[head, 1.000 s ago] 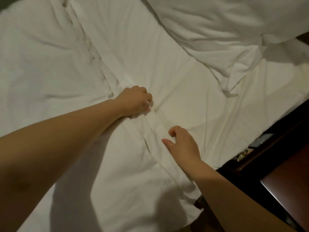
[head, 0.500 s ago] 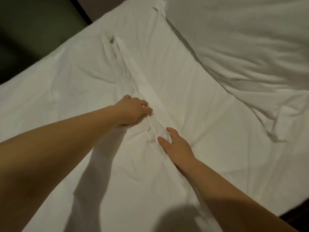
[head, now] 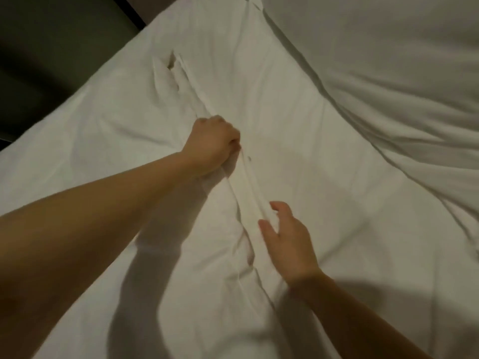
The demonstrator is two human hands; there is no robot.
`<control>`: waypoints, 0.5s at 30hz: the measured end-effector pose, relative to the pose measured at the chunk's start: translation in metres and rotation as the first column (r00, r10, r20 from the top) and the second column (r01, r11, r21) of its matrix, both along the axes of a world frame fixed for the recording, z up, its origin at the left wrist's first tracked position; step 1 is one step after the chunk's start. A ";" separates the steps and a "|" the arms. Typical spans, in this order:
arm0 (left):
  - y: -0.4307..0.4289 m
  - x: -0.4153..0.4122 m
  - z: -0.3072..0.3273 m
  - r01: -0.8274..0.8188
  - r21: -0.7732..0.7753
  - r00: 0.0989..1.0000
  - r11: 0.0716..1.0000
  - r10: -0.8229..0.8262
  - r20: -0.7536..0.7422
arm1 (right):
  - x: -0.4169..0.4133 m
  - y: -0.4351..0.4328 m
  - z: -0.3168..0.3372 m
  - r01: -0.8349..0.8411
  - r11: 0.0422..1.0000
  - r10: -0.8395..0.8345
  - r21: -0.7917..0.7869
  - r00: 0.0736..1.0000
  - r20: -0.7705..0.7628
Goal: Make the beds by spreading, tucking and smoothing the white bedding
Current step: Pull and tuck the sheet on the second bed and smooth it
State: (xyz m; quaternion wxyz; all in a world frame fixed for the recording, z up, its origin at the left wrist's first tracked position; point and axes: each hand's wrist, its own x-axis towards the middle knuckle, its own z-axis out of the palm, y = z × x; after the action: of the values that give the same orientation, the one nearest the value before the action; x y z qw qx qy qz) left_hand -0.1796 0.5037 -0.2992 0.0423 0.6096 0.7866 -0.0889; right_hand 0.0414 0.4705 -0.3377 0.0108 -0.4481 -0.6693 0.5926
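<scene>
text: none readable | labels, brands, numbers, signs: none readable | only surface in view: plain white bedding (head: pixel 298 120)

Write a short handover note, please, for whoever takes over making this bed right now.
Left hand grips the raised fold running up the middle of the white sheet.
Right hand is open, fingers spread beside the fold's near end; contact unclear.
Rumpled bedding lies at upper right.
Done: sheet spread out.
Left: flatten the fold, smooth wrinkles, tuck edges.
</scene>
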 end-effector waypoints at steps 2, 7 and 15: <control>0.003 0.007 -0.010 -0.014 0.025 0.999 1.000 0.013 0.033 | 0.009 0.005 -0.006 -0.008 1.000 0.009 -0.012 0.999 0.045; 0.010 -0.008 -0.042 -0.042 -0.434 0.996 0.900 0.073 0.054 | -0.012 0.014 -0.019 -0.226 0.970 0.237 -0.090 0.961 0.141; 0.034 -0.082 -0.007 0.091 -0.512 0.971 0.854 -0.190 -0.144 | -0.040 0.016 -0.016 -0.075 0.997 0.075 0.015 0.997 -0.007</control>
State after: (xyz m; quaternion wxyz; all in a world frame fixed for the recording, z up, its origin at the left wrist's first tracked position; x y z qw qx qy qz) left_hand -0.2620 0.5380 -0.3062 0.1178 0.6221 0.6899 -0.3509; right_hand 0.0012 0.4867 -0.3541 -0.0056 -0.4202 -0.6902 0.5892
